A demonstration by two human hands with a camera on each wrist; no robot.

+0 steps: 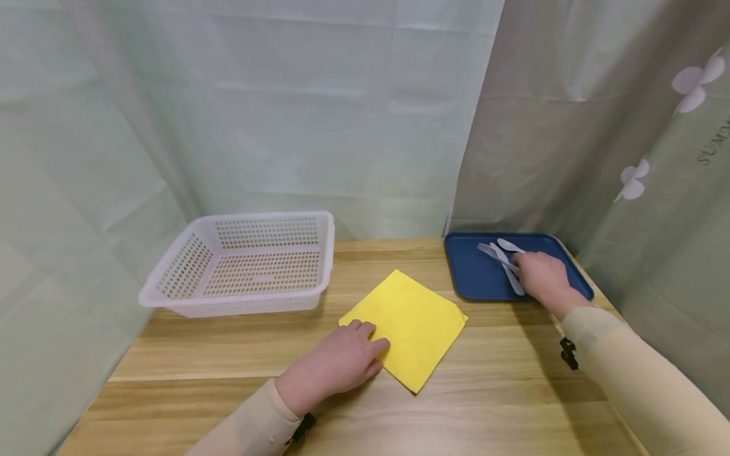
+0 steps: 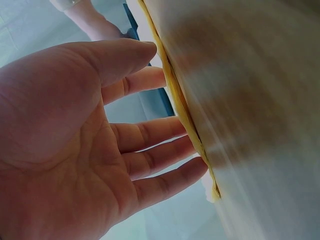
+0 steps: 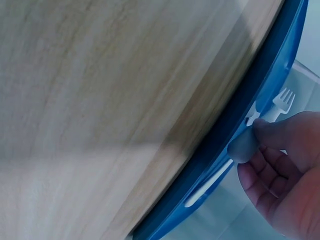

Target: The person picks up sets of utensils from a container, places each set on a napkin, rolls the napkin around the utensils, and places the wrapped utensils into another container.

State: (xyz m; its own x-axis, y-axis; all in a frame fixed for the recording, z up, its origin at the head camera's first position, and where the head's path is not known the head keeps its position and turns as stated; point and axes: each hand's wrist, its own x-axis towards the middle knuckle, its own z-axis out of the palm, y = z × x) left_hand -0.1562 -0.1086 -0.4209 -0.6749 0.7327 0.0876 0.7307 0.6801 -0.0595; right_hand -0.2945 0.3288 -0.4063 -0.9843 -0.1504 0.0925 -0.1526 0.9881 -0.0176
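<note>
A square yellow cloth [image 1: 413, 323], apparently folded, lies flat on the wooden table. My left hand [image 1: 342, 354] rests on its near left edge; in the left wrist view, the fingertips [image 2: 195, 167] touch the thin yellow edge with the fingers spread and only slightly bent. At the right, my right hand [image 1: 542, 275] pinches a fork [image 1: 488, 251] by its handle over a blue tray [image 1: 473, 285]. The fork's tines [image 3: 284, 100] point away from the hand. A knife [image 1: 515, 282] lies under the fork on the tray, and a spoon [image 1: 509, 245] lies behind, its handle partly hidden by my hand.
A white perforated plastic basket [image 1: 291, 301] stands at the back left of the table [image 1: 239, 354], with its holed floor showing. Pale curtains [image 1: 319, 114] hang behind the table and along both sides, close to the tray's right end.
</note>
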